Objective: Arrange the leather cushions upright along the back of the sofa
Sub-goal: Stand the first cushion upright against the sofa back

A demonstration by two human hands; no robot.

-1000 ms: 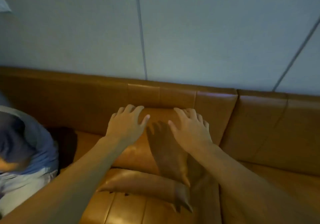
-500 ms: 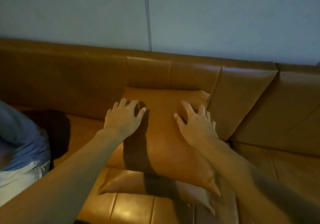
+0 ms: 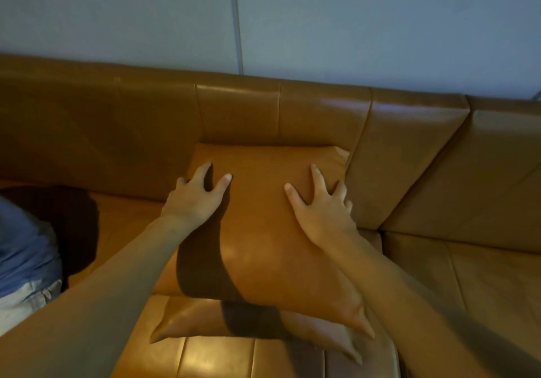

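Observation:
A tan leather cushion [image 3: 263, 231] leans tilted against the sofa back [image 3: 240, 111], its top edge touching the backrest. My left hand [image 3: 196, 199] grips its upper left edge, fingers curled around the side. My right hand [image 3: 322, 208] presses on its upper right face, fingers spread. Under its lower edge a second tan cushion [image 3: 199, 319] lies flat on the sofa seat [image 3: 216, 357], partly hidden.
A person in a blue top and light trousers [image 3: 26, 260] sits at the left end of the sofa. The sofa's seat and backrest [image 3: 468, 187] continue to the right. A grey panelled wall [image 3: 322, 20] rises behind.
The cushion's face has come more into view and its top edge sits lower against the backrest. Both hands have spread apart toward its upper corners, the left curling round the edge.

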